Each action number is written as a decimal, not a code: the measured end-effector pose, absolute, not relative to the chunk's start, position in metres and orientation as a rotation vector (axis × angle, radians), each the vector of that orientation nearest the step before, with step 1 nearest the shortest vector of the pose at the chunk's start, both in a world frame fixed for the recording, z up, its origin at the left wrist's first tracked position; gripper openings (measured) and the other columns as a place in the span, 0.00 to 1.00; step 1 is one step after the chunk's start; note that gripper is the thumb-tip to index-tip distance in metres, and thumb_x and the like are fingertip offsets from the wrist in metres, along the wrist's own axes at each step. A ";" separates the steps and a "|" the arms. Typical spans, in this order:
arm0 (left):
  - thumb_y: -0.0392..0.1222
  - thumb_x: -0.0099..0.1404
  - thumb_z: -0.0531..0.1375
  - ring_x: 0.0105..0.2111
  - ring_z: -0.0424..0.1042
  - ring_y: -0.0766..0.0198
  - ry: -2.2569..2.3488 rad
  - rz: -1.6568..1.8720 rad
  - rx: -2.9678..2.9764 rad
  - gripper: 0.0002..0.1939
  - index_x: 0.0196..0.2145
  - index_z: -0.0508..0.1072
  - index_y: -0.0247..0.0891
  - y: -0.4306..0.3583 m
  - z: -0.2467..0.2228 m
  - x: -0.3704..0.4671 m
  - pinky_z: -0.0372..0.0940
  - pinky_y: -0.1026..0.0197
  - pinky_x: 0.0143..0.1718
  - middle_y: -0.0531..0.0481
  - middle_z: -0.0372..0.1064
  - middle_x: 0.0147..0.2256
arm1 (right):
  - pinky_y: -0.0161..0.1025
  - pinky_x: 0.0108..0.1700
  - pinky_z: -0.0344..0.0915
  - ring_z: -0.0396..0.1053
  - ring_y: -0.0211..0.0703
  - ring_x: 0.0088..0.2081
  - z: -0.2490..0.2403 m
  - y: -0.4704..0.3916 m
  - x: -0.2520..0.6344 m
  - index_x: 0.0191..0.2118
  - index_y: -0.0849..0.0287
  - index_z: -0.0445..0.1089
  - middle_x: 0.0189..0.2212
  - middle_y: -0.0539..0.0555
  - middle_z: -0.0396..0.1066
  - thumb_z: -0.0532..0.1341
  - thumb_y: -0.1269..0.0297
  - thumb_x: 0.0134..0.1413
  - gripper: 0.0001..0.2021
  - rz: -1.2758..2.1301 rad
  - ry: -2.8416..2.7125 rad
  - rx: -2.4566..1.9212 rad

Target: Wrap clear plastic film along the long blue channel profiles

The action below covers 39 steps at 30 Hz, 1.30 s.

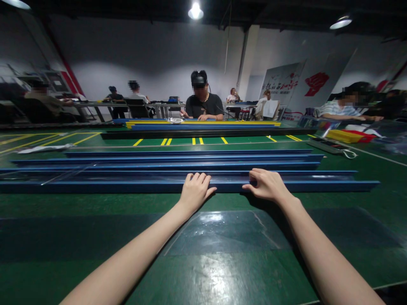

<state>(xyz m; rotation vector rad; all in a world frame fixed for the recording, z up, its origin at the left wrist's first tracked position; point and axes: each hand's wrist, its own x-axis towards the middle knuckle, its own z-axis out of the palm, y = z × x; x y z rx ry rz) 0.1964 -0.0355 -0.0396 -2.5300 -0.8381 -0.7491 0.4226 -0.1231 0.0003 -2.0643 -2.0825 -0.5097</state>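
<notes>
A long blue channel strip [127, 187] with raised edges lies across the green table in front of me. My left hand [194, 194] lies over its near wall, fingers inside the channel and thumb on the front side. Further right, my right hand [269, 184] has its fingers curled over the same strip, with the thumb at the near edge. Clear plastic film [73, 171] shows inside the channel toward the left. Closer to me, a transparent plastic sheet [222, 237] rests flat on the table, partly beneath my forearms.
More blue channel strips [178, 159] lie parallel behind, then a black strip [203, 134] and a yellow one [267, 123]. A grey device [330, 146] and a yellow tray [345, 136] sit at the right. A person [205, 101] sits opposite; others work further back.
</notes>
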 end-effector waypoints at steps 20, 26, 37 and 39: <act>0.55 0.60 0.50 0.34 0.63 0.58 -0.878 -0.733 -2.529 0.18 0.34 0.67 0.36 -0.036 -0.039 0.198 0.51 0.57 0.35 0.46 0.67 0.33 | 0.34 0.32 0.54 0.65 0.42 0.34 -0.006 -0.118 0.414 0.31 0.58 0.64 0.31 0.54 0.69 0.51 0.53 0.50 0.14 -0.346 -2.182 -1.971; 0.54 0.60 0.50 0.33 0.64 0.59 -0.862 -0.743 -2.560 0.17 0.32 0.66 0.36 -0.035 -0.040 0.197 0.51 0.57 0.34 0.46 0.68 0.32 | 0.35 0.35 0.56 0.66 0.43 0.36 -0.008 -0.116 0.408 0.35 0.58 0.65 0.34 0.55 0.69 0.51 0.55 0.51 0.13 -0.320 -2.200 -1.930; 0.54 0.60 0.50 0.33 0.64 0.59 -0.863 -0.739 -2.566 0.17 0.32 0.66 0.36 -0.034 -0.041 0.197 0.51 0.58 0.34 0.48 0.69 0.30 | 0.36 0.40 0.57 0.66 0.44 0.40 -0.010 -0.116 0.402 0.43 0.59 0.64 0.39 0.57 0.69 0.50 0.56 0.52 0.16 -0.267 -2.218 -1.867; 0.54 0.60 0.51 0.32 0.64 0.59 -0.865 -0.742 -2.568 0.17 0.32 0.66 0.36 -0.034 -0.041 0.197 0.51 0.58 0.33 0.48 0.69 0.30 | 0.36 0.40 0.57 0.66 0.44 0.41 -0.010 -0.115 0.401 0.44 0.60 0.64 0.39 0.57 0.69 0.49 0.56 0.53 0.17 -0.260 -2.227 -1.870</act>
